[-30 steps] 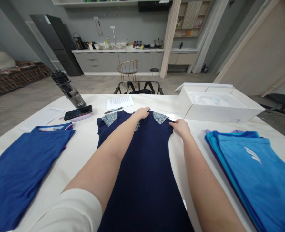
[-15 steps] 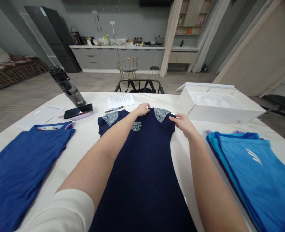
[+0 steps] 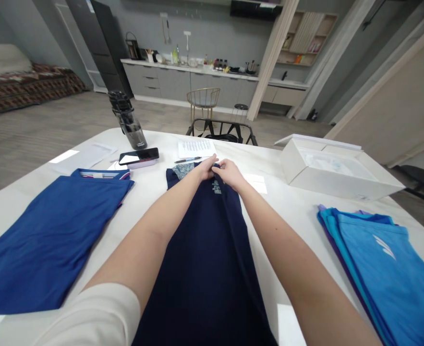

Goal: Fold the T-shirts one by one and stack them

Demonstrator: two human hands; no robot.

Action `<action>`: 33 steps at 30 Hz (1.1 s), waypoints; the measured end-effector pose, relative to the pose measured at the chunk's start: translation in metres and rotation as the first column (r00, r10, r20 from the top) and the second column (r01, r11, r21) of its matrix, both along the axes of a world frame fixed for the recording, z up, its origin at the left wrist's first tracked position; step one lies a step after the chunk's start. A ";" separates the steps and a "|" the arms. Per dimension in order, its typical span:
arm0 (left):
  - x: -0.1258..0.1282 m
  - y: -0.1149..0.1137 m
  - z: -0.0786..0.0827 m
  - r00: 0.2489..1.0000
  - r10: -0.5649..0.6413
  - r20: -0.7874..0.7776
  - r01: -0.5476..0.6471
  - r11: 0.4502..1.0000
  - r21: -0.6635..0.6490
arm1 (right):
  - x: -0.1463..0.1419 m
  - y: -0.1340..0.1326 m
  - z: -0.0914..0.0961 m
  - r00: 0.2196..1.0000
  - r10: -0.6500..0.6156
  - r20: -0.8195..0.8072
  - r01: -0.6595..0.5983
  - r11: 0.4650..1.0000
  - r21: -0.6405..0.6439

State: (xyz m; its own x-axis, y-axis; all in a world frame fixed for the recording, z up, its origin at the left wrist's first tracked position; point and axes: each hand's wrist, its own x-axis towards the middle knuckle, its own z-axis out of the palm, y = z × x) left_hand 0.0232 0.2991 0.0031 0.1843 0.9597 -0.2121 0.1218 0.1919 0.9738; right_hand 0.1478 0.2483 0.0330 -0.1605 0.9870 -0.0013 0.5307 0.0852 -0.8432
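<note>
Navy tee point(image 3: 204, 269) lying lengthwise down the middle of the counter point(image 3: 280, 250), collar end at top center. Left hand point(image 3: 205, 168) and right hand point(image 3: 231, 174) are pressed close together up there, both pinching the neck edge point(image 3: 216, 168), and the tee's right side looks folded over. Folded blue shirt point(image 3: 49, 245) sits lower left, light blue stack point(image 3: 377, 274) lower right.

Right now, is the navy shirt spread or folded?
Partly folded: one side lies over the shirt, so only one shoulder patch shows.
</note>
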 end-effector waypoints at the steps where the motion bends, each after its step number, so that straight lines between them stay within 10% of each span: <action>1: -0.010 -0.004 -0.003 1.000 0.013 0.026 -0.012 0.999 -0.043 | -0.003 0.003 -0.015 0.998 -0.021 0.051 0.021 1.000 0.018; 6: -0.037 -0.025 -0.016 0.990 0.120 -0.076 -0.118 0.992 0.031 | 0.012 -0.004 -0.057 0.996 -0.042 0.084 0.032 0.993 0.110; 12: -0.020 -0.042 -0.017 0.827 0.203 -0.525 -0.103 0.971 0.213 | 0.033 -0.031 -0.058 0.940 -0.062 0.336 -0.033 0.962 0.271; 22: -0.016 -0.026 -0.014 0.787 0.270 -0.555 -0.024 0.912 0.410 | 0.041 -0.048 -0.060 0.914 -0.079 0.397 -0.052 0.949 0.310; 27: -0.018 -0.063 -0.026 0.624 0.295 -0.724 0.292 0.771 0.566 | 0.048 -0.073 -0.064 0.857 -0.056 0.512 -0.126 0.941 0.313; 33: -0.022 -0.125 -0.029 0.433 0.109 -0.895 0.551 0.754 0.359 | 0.061 -0.112 -0.061 0.783 0.026 0.621 -0.237 0.936 0.261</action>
